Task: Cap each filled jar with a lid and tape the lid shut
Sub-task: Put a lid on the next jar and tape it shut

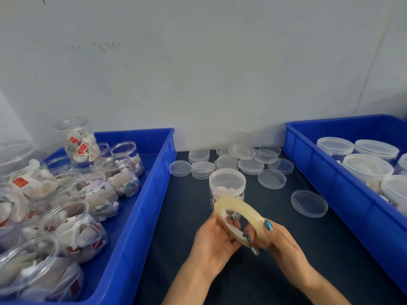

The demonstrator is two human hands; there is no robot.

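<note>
- Centrally, just above the dark worktop (248, 282), both hands hold a tape roll (242, 205), a pale, see-through ring tilted towards the camera.
- The left hand (213, 241) curls round the ring's near-left side. The right hand (279, 243) grips the right side, with its thumb lying on the outer edge.
- Just behind the roll, a filled jar (227, 183) stands upright on the worktop with its lid already on. No tape on it can be made out.
- The roll looks light and stiff, with a slick outer face. It is probably best held by the rim or through the hole, leaving one thumb free to find the loose end.
- The jar is clear, thin-walled plastic holding soft tea bags, so it is likely light and easy to tip. It would want steadying by the body, below the lid.
- Loose lids (272, 179) lie scattered and stacked behind and to the right of the jar, and one lid (309, 203) sits apart, nearer the right.
- A blue bin on the left (141, 238) holds open filled jars (66, 216), some of them tipped over.
- A blue bin on the right (330, 183) holds lidded jars (366, 166).
- Nothing stands between the hands and the jar. The nearby lids may crowd the jar if it is turned.
</note>
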